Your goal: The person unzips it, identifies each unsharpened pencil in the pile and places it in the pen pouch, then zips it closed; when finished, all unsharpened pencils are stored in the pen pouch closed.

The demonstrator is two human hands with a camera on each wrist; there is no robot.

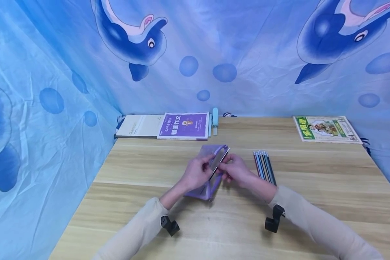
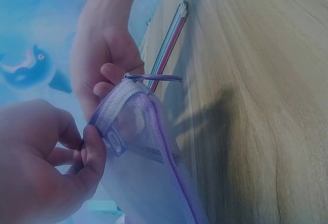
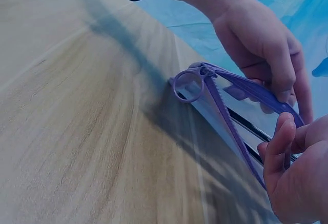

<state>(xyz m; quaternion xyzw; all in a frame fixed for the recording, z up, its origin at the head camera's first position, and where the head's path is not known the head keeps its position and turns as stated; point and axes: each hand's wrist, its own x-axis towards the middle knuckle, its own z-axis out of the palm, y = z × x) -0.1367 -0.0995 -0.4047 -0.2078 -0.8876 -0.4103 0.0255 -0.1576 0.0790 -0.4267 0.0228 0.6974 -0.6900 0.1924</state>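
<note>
A purple mesh zip pouch (image 1: 203, 191) lies with its zip side open between the hands. My left hand (image 1: 196, 173) pinches the pouch's zipped edge; the left wrist view shows thumb and fingertips together there, beside a small label (image 2: 116, 141). My right hand (image 1: 237, 171) holds a dark, slim pencil (image 1: 225, 153) at the opening, with part of its length inside the pouch. In the right wrist view, dark lengths (image 3: 251, 126) run between the zip edges towards the right fingers (image 3: 281, 137). A ring pull (image 3: 177, 92) hangs at the zip's end.
Several pencils (image 1: 263, 164) lie side by side right of the pouch, near the right forearm. At the back are a pale notebook (image 1: 139, 124), a purple book (image 1: 186, 126), a light-blue stapler-like item (image 1: 215, 117) and, far right, a green-and-white booklet (image 1: 326, 129).
</note>
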